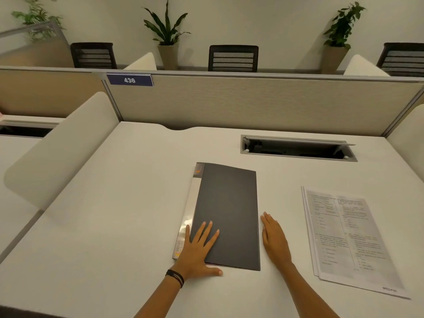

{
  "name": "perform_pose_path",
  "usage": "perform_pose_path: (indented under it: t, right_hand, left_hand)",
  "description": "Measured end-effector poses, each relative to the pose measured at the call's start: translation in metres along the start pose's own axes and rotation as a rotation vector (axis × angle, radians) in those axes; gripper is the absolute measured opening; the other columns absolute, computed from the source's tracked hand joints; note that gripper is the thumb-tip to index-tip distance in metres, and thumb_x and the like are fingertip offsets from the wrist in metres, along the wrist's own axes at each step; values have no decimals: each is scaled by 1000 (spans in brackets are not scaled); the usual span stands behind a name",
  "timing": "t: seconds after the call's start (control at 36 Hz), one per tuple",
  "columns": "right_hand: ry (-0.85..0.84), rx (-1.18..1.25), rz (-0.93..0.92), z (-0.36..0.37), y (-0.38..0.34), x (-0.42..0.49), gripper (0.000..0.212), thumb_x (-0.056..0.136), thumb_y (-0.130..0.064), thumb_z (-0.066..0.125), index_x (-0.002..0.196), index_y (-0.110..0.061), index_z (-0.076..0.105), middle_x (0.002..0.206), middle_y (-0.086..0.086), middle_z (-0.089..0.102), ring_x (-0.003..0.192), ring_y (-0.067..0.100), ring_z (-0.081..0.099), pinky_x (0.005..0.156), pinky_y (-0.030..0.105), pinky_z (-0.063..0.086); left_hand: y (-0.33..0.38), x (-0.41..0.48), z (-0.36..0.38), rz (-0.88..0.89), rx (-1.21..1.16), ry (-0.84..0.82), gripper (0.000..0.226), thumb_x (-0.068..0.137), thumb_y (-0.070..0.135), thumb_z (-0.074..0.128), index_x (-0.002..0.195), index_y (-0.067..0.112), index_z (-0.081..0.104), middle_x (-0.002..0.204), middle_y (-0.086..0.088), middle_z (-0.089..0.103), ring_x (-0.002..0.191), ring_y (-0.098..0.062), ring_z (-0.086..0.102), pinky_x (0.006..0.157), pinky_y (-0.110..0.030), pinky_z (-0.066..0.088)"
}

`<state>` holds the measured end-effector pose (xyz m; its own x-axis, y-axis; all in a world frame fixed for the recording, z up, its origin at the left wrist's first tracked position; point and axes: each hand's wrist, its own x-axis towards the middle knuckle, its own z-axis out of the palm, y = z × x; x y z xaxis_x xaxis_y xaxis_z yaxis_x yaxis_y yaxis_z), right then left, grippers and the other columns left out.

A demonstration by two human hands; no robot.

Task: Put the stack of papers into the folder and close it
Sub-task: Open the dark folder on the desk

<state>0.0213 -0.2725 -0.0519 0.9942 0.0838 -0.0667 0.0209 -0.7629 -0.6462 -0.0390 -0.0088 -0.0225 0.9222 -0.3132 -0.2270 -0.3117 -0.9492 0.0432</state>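
Right now, in the head view, a dark grey display-book folder (226,214) lies closed and flat near the middle of a white desk (114,214), its long edges running toward twelve o'clock with a slight lean. Its spine, a pale strip with an orange logo and faint lettering, faces nine o'clock. The left hand (197,251) lies flat with fingers spread wide on the folder's near corner at about seven o'clock of the cover, holding nothing; its thumb rests on the desk just past the near edge, and dark thin bands (175,277) circle the wrist. The right hand (274,237) lies palm-down and open on the bare desk, fingers together, just beside the folder's three o'clock edge; whether it touches that edge I cannot tell. It also holds nothing. At three o'clock from the folder, apart from it, the stack of papers (348,239) rests flat on the desk, printed side up, its sheets slightly fanned at the left edge; the text is too blurred to read. Toward one o'clock a cable hatch (298,148) sits open in the desktop. Behind the desk at twelve o'clock stands a beige partition (252,104) bearing a blue tag (129,80) reading 436, with black chairs (233,58) and potted plants (167,31) beyond it.
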Motion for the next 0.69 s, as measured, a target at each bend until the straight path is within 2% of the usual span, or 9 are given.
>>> perform_pose_path:
  t: [0.14, 0.22, 0.28, 0.33, 0.42, 0.5, 0.56, 0.64, 0.69]
  right_hand:
    - [24, 0, 1, -2, 0, -11, 46, 98, -16, 34, 142, -13, 22, 153, 6, 24, 142, 21, 22, 118, 35, 15]
    - [25, 8, 5, -3, -1, -16, 45, 98, -15, 34, 142, -12, 24, 153, 7, 24, 142, 21, 22, 118, 35, 15]
    - [21, 13, 5, -4, -2, -18, 45, 98, -16, 34, 141, -12, 25, 153, 7, 25, 142, 22, 22, 118, 36, 15]
    - [27, 56, 13, -5, -4, -21, 44, 98, -16, 34, 141, -12, 26, 152, 8, 26, 141, 23, 24, 118, 38, 15]
    - [126, 268, 101, -6, -20, -21, 41, 98, -16, 35, 138, -10, 33, 147, 12, 37, 135, 29, 35, 115, 43, 24]
    - [263, 563, 212, -12, -52, -15, 36, 97, -17, 37, 131, -6, 44, 137, 16, 49, 122, 34, 50, 104, 46, 39]
    - [308, 784, 283, -20, -74, -8, 33, 97, -18, 36, 125, -5, 49, 129, 16, 56, 107, 32, 60, 89, 43, 50]
    - [275, 987, 340, -32, -97, 4, 31, 97, -28, 36, 115, -12, 55, 115, 9, 60, 87, 19, 63, 72, 28, 53]
    - [229, 1006, 358, -38, -108, 9, 28, 96, -31, 40, 111, -14, 56, 113, 9, 60, 91, 23, 62, 78, 33, 52]
  left_hand:
    - [2, -3, -5, -91, -34, 52, 103, 65, 85, 33, 143, 19, 21, 150, -13, 30, 136, -18, -35, 109, -61, -4]
    - [-1, -2, -2, -95, -121, 3, 98, 73, 77, 35, 143, 27, -12, 155, -9, -12, 138, -22, -32, 110, -58, -16]
    - [-4, -2, -1, -84, -168, 17, 95, 75, 75, 35, 137, 30, -21, 151, -6, -25, 141, -31, -22, 108, -55, -19]
    - [-5, -4, -3, -78, -213, 36, 95, 77, 72, 37, 137, 29, -22, 152, -4, -23, 142, -29, -20, 109, -52, -18]
    - [-8, -7, -6, -61, -312, 72, 94, 80, 68, 38, 138, 26, -22, 154, -1, -22, 142, -24, -21, 112, -52, -14]
    - [-8, -11, -12, -49, -419, 84, 90, 84, 62, 38, 137, 23, -23, 152, 2, -24, 141, -21, -21, 113, -51, -12]
    - [-7, -15, -15, -40, -471, 83, 86, 88, 54, 41, 137, 24, -24, 151, 3, -24, 142, -20, -20, 114, -50, -12]
    - [-3, -20, -19, -45, -513, 75, 81, 92, 47, 40, 135, 25, -24, 153, 3, -21, 143, -19, -18, 114, -49, -11]
    - [-1, -23, -21, -45, -518, 70, 79, 93, 44, 39, 135, 24, -24, 155, 2, -19, 144, -19, -17, 115, -48, -11]
